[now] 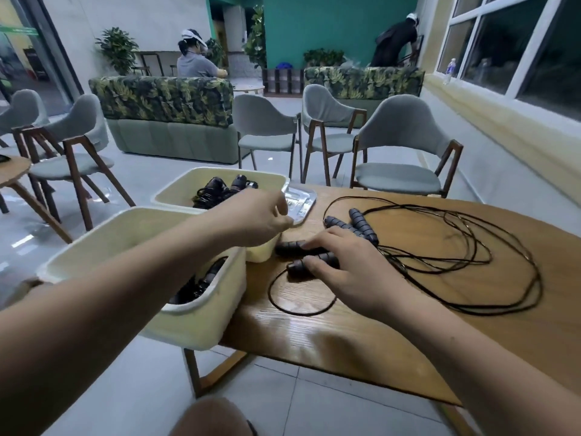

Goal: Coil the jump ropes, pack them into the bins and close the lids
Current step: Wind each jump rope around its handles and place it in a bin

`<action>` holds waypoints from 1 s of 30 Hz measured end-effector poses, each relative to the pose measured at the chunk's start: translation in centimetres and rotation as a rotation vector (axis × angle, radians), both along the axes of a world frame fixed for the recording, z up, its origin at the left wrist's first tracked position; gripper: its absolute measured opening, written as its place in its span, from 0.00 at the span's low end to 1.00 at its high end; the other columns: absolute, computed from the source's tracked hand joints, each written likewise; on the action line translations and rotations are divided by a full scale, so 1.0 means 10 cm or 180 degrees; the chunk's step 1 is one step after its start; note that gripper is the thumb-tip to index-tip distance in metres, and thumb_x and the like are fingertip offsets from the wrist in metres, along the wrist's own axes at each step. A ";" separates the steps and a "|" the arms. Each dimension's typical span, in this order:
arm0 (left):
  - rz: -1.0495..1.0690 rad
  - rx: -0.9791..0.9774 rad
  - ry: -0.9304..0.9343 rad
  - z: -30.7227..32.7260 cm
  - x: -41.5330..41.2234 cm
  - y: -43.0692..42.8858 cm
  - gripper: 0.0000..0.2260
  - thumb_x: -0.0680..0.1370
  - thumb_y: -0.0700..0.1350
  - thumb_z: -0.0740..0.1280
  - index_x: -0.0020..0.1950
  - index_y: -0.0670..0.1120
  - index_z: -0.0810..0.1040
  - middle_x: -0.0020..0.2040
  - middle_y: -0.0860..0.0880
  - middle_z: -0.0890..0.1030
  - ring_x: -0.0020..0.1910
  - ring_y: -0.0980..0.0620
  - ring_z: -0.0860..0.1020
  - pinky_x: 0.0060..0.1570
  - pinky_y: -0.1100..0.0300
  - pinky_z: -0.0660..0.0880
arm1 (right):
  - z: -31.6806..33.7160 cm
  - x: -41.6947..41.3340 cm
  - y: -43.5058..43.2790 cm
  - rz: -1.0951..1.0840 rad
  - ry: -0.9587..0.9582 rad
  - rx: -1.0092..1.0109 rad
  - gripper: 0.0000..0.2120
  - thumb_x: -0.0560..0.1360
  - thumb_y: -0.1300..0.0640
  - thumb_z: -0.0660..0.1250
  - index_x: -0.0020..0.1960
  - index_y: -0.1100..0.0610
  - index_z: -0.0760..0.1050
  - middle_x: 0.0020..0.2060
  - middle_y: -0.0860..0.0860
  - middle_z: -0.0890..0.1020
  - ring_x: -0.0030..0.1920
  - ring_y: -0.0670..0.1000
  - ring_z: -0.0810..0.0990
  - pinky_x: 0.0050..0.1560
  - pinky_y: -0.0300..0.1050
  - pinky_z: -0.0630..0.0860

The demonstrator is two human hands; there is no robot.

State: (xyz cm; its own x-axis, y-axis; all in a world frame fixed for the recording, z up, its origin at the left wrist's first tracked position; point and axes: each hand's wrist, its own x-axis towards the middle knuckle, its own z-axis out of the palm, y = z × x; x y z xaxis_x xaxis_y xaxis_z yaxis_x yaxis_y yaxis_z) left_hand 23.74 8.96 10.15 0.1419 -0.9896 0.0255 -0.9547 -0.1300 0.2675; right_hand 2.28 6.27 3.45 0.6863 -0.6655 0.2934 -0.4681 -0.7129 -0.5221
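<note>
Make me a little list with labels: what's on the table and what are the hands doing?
table: wooden
near bin: open, black ropes inside
far bin: open, black ropes inside
lid: clear, flat on the table beside the far bin
loose jump ropes: uncoiled, cords spread over the table
left hand: above the far bin's corner, by the lid; touching unclear
right hand: fingers lie on two rope handles

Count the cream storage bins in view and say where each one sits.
2. The near bin sits at the table's left end, closest to the camera; the far bin stands behind it, beside the clear lid. None seems hidden.
</note>
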 end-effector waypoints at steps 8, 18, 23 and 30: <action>-0.0545 0.0126 -0.0480 -0.24 -0.71 -0.70 0.14 0.82 0.47 0.70 0.67 0.54 0.77 0.61 0.50 0.82 0.58 0.48 0.78 0.58 0.52 0.78 | -0.37 -0.84 -0.20 -0.0534 -0.0339 0.0404 0.11 0.83 0.45 0.69 0.63 0.46 0.83 0.58 0.41 0.83 0.61 0.42 0.80 0.63 0.48 0.77; -0.1619 0.0154 -0.1592 -0.66 -1.06 -1.58 0.27 0.77 0.35 0.69 0.73 0.54 0.74 0.69 0.50 0.76 0.65 0.44 0.77 0.57 0.44 0.80 | -0.71 -1.44 -0.34 -0.0816 -0.0696 0.0772 0.10 0.82 0.52 0.72 0.62 0.51 0.86 0.52 0.41 0.86 0.56 0.33 0.78 0.51 0.26 0.73; -0.1920 0.0072 -0.2396 -0.88 -1.09 -1.91 0.29 0.78 0.42 0.73 0.77 0.58 0.69 0.73 0.54 0.73 0.70 0.47 0.74 0.55 0.46 0.80 | -0.82 -1.55 -0.37 -0.0907 -0.0874 0.0798 0.09 0.82 0.54 0.73 0.60 0.50 0.86 0.51 0.41 0.86 0.54 0.36 0.80 0.51 0.29 0.74; -0.1934 0.0165 -0.2803 -1.07 -1.11 -2.17 0.24 0.79 0.43 0.70 0.73 0.57 0.69 0.71 0.53 0.74 0.72 0.48 0.72 0.57 0.46 0.78 | -0.87 -1.64 -0.37 -0.0930 -0.0910 0.0874 0.09 0.82 0.53 0.72 0.61 0.48 0.86 0.53 0.39 0.86 0.54 0.35 0.80 0.50 0.27 0.73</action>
